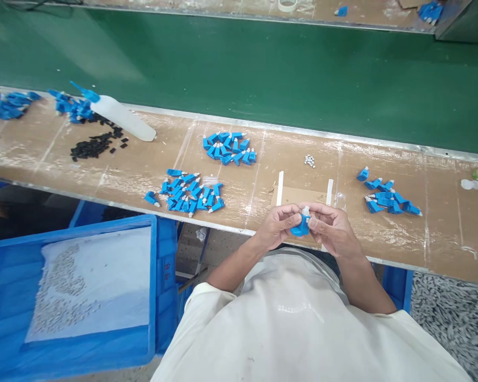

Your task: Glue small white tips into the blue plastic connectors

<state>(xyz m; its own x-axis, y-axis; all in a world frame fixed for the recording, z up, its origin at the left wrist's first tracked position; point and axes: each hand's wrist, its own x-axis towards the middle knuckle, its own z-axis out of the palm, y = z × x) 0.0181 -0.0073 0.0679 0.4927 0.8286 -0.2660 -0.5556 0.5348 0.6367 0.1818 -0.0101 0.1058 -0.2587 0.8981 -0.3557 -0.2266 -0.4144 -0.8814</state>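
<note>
Close to my body, at the bench's front edge, both hands meet around a small blue plastic part with a whitish translucent tip (300, 227). My left hand (281, 225) is closed on its left side, thumb against the blue body. From the right, my right hand (330, 228) pinches it near the tip, thumb and fingers closed. Whether a smaller piece sits between the right fingertips is too small to tell. Behind the hands lies a cardboard piece (302, 195) between white strips. Further back is a small cluster of tiny white pieces (309, 161).
Similar blue parts lie in piles left of the hands (193, 192), further back (229, 147) and to the right (390, 197). A white squeeze bottle (123, 118) lies beside black pieces (91, 147). A blue crate (153, 286) stands lower left. The green belt (239, 69) runs behind the bench.
</note>
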